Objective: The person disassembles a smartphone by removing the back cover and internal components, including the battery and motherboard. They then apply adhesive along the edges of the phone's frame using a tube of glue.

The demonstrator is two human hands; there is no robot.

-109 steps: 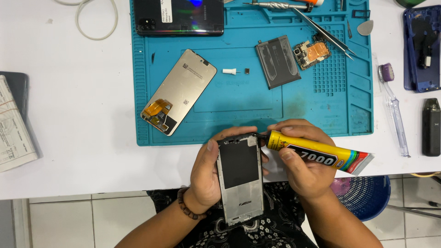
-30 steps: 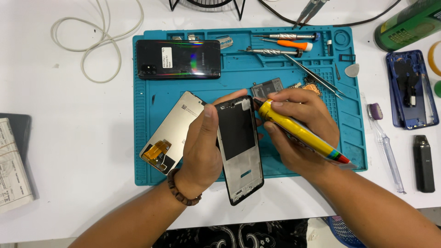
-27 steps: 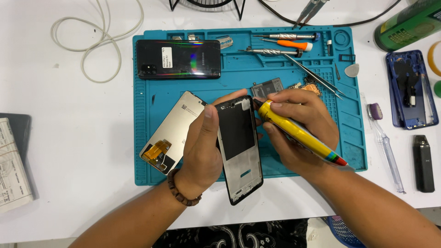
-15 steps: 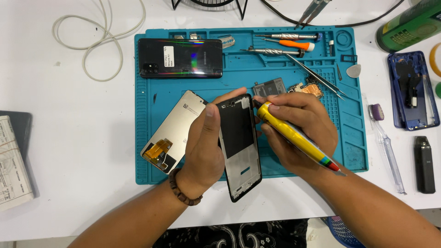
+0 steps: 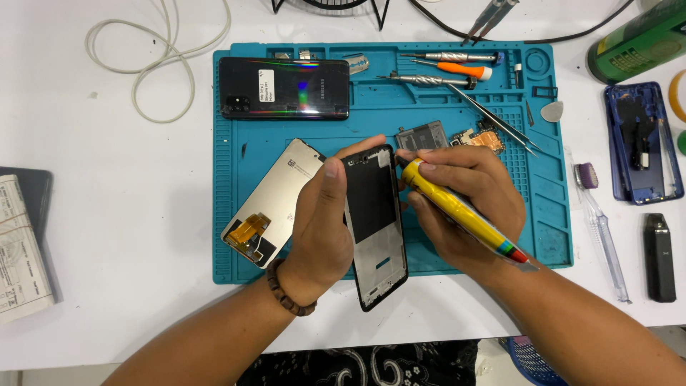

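Above the blue mat's (image 5: 236,107) near half, the left hand (image 5: 321,229) closes its grip around the black phone frame (image 5: 375,225), while the right hand (image 5: 464,204) clasps a yellow glue tube (image 5: 457,211) whose tip touches the frame's far right corner.

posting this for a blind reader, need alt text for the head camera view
Seen from above, a left hand holds a black phone frame over a teal repair mat while the right hand points a yellow glue tube at its top edge. A detached screen, a dark phone, screwdrivers and tweezers lie on the mat.
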